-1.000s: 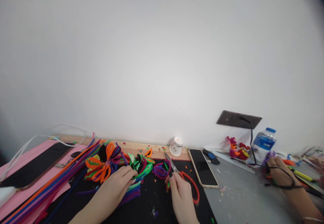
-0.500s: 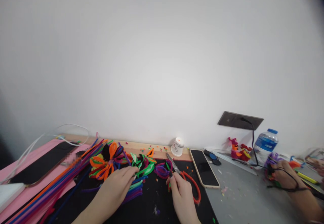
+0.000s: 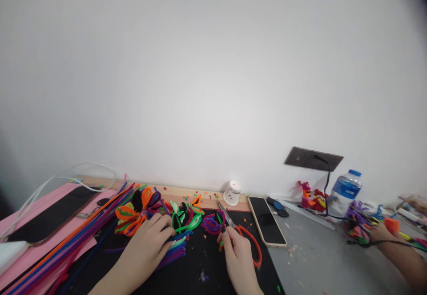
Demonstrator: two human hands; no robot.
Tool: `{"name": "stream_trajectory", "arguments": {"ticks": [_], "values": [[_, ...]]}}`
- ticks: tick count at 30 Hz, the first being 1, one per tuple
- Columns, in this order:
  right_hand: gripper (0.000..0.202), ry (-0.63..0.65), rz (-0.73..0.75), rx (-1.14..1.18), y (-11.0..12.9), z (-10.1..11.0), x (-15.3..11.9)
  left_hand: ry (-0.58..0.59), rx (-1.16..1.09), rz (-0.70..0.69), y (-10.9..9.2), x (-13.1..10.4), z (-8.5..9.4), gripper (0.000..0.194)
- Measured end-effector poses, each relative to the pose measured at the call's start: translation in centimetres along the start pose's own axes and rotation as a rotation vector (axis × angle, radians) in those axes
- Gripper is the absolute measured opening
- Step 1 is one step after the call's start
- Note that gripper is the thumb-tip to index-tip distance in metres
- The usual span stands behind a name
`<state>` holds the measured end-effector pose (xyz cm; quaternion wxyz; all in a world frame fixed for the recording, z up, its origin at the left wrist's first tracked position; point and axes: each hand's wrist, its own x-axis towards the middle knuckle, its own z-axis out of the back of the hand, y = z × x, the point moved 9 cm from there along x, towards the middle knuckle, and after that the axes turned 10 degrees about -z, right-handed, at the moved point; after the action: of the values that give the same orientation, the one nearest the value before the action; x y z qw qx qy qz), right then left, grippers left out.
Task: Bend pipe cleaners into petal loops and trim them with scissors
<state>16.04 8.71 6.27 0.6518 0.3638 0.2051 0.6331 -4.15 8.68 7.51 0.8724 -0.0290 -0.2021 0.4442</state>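
My left hand (image 3: 148, 241) is bent over a bundle of short purple, blue and mint pipe cleaners (image 3: 176, 251), its fingers curled at their left end; what they hold is hidden. Just behind it lie orange looped petals (image 3: 128, 219) and green loops (image 3: 188, 219). My right hand (image 3: 237, 250) pinches the stem of a small purple flower (image 3: 212, 223) between thumb and forefinger, to the right of the bundle. Scissors with orange-red handles (image 3: 256, 246) lie beside and behind my right hand on the black mat (image 3: 190, 277).
Long pipe cleaners (image 3: 66, 237) and a dark phone (image 3: 50, 217) lie at left. A paper cup (image 3: 231, 193) and a light-framed phone (image 3: 267, 221) stand and lie behind the scissors. At right are a bottle (image 3: 347, 188), small figures (image 3: 319, 201) and another person's hand (image 3: 383, 235).
My left hand has drawn back from the green loops towards the left end of the short bundle. My right hand keeps its pinch. The other person's hand at right has moved slightly.
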Motion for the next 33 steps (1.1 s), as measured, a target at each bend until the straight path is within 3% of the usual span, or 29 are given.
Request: {"name": "stream_trajectory", "arguments": {"ticks": [6,22,26,29,33], "values": [[0.032,0.026,-0.01,0.018,0.6,0.2,-0.1,0.003,0.052,0.097,0.6,-0.5,-0.5,0.01],[0.033,0.069,-0.014,0.024,0.8,-0.5,-0.1,-0.209,-0.146,0.01,1.3,-0.5,0.2,0.014],[0.024,0.153,0.007,0.062,1.5,-1.4,-0.4,-0.202,-0.172,-0.02,0.7,-0.5,0.1,0.014],[0.006,0.287,-0.019,0.152,1.8,-2.9,-1.0,-0.166,-0.244,-0.031,-0.4,-0.4,-0.3,0.015],[0.004,0.381,-0.026,0.316,2.4,-4.4,-1.8,-0.092,-0.362,-0.029,-2.2,-0.4,-1.4,0.014]]}}
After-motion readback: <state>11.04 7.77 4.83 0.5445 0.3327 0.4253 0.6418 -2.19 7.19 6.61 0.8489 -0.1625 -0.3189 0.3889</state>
